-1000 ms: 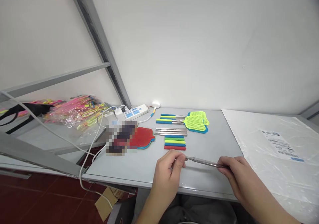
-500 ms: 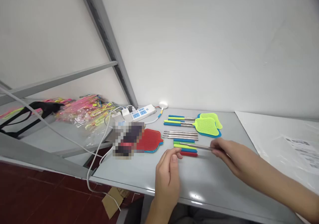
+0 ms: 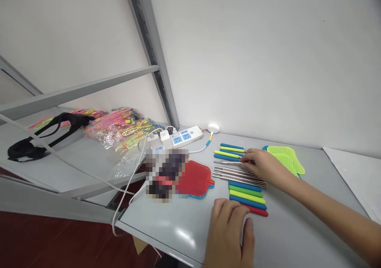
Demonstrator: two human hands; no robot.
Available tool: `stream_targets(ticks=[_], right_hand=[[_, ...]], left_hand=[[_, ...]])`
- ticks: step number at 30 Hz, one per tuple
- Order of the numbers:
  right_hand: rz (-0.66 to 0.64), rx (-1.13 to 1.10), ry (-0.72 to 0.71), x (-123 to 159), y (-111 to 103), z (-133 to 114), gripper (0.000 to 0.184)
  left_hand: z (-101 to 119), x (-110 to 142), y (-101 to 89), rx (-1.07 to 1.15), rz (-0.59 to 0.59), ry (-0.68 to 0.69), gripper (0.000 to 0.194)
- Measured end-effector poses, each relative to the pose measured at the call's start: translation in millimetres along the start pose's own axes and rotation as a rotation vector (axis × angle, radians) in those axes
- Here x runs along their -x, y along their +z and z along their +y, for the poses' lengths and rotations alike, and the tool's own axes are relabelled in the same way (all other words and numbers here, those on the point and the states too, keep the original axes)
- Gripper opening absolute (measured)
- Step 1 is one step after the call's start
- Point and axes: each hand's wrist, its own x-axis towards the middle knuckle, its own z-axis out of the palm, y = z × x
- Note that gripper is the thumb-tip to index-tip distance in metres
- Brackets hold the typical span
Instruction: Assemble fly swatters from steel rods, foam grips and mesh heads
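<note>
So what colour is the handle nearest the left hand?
That handle is red; the head view shows it best.

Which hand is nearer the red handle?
Left. The left hand is at the left end of the red handle; the right hand is farther back, holding a metal rod.

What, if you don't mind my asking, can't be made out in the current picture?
All in the head view:
- Red handle: left end hidden behind the left hand.
- Topmost loose metal rod: right end hidden behind the right hand.
- Object by the red swatter head: masked by pixelation.
- White sheet: cut off by the right edge.
</note>
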Motion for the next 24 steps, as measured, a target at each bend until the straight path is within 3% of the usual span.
stream_targets(ticks=[4, 11, 24], right_hand=[[-0.01, 0.013, -0.027, 2.0, 1.4, 5.9, 0.022], [-0.056, 0.01, -0.078, 4.1, -1.8, 3.2, 0.03], [-0.051, 0.09, -0.078, 7.2, -6.3, -0.5, 0.03]], left_hand=[[-1.1, 0.2, 2.5, 0.039, 0.038, 0.009, 0.022], [1.8, -0.6, -2.4, 0.005, -0.007, -0.005, 0.023], [1.3, -0.1, 2.8, 0.003, 0.08, 0.01, 0.019]])
